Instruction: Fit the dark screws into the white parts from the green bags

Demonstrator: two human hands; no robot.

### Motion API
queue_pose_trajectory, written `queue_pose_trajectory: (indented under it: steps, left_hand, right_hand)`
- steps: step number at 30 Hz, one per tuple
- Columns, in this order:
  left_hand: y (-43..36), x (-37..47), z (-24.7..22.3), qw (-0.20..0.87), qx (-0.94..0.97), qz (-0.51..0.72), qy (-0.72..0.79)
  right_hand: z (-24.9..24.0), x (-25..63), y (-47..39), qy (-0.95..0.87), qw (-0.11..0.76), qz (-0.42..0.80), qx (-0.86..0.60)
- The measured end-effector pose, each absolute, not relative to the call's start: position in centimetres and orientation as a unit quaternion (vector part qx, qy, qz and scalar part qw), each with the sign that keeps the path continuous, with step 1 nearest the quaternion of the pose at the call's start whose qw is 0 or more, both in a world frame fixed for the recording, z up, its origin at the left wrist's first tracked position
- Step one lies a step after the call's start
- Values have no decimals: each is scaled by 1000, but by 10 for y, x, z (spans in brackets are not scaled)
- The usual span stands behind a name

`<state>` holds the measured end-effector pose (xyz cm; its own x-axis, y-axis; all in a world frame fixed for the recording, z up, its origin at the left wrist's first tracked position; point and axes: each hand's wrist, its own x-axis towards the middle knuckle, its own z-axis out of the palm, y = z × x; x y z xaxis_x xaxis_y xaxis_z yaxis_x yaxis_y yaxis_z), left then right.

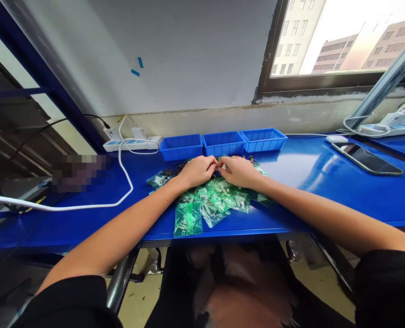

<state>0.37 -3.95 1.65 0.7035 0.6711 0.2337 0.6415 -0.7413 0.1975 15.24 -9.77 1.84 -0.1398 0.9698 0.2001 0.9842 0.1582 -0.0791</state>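
Observation:
My left hand (198, 171) and my right hand (237, 171) meet fingertip to fingertip over a heap on the blue table (312, 191). Both have their fingers pinched together, and whatever sits between them is too small to make out. Beneath and in front of the hands lie several small clear-green plastic bags (189, 218) holding short pale pieces. Behind the left hand, small dark screw-like parts (170, 172) are strewn, partly covered by the hands.
Three blue bins (181, 146) stand in a row against the wall. A power strip (147, 144) with a white cable (125, 175) is at the left. On the right lies a phone (366, 158), near another power strip (387, 129).

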Motion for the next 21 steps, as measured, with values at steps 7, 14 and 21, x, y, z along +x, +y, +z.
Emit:
queue_pose_trajectory:
  steps: [7, 14, 21]
  left_hand:
    - [-37, 2, 16, 81, 924, 157, 338]
    - [-36, 0, 16, 123, 922, 169, 326]
    - [-36, 0, 18, 138, 918, 174, 328]
  right_hand:
    - [18, 155, -95, -763, 109, -24, -636]
    - [21, 160, -93, -784, 124, 27, -608]
    - [38, 161, -108, -802, 154, 32, -576]
